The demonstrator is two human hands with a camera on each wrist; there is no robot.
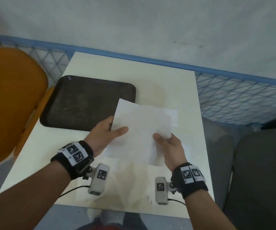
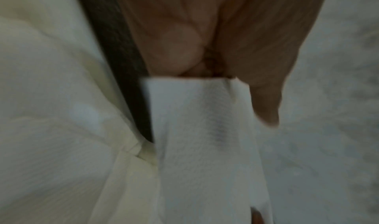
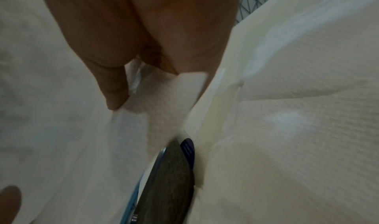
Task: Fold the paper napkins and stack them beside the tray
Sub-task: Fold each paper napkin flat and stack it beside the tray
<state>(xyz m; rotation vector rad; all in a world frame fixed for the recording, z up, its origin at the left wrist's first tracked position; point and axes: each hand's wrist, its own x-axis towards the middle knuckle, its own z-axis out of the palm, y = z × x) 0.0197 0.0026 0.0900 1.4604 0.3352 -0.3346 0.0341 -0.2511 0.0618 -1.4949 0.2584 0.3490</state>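
A white paper napkin [image 1: 142, 128] hangs in the air above the table, held by both hands. My left hand [image 1: 108, 131] pinches its left edge, thumb on top. My right hand [image 1: 167, 143] pinches its lower right part, thumb on the sheet. In the left wrist view the fingers [image 2: 180, 49] close on the napkin [image 2: 205, 146]. The right wrist view shows my thumb [image 3: 110, 84] pressed on the napkin [image 3: 156, 101]. A dark brown tray [image 1: 84, 102] lies at the table's left, partly behind the napkin's upper corner. More white napkins [image 1: 114, 180] lie flat on the table under my hands.
The cream table [image 1: 175, 83] ends near my body and at the right. An orange chair [image 1: 11, 97] stands left of it. A blue wire fence [image 1: 241, 97] runs behind and to the right. A grey cushion [image 1: 258, 171] sits at the right.
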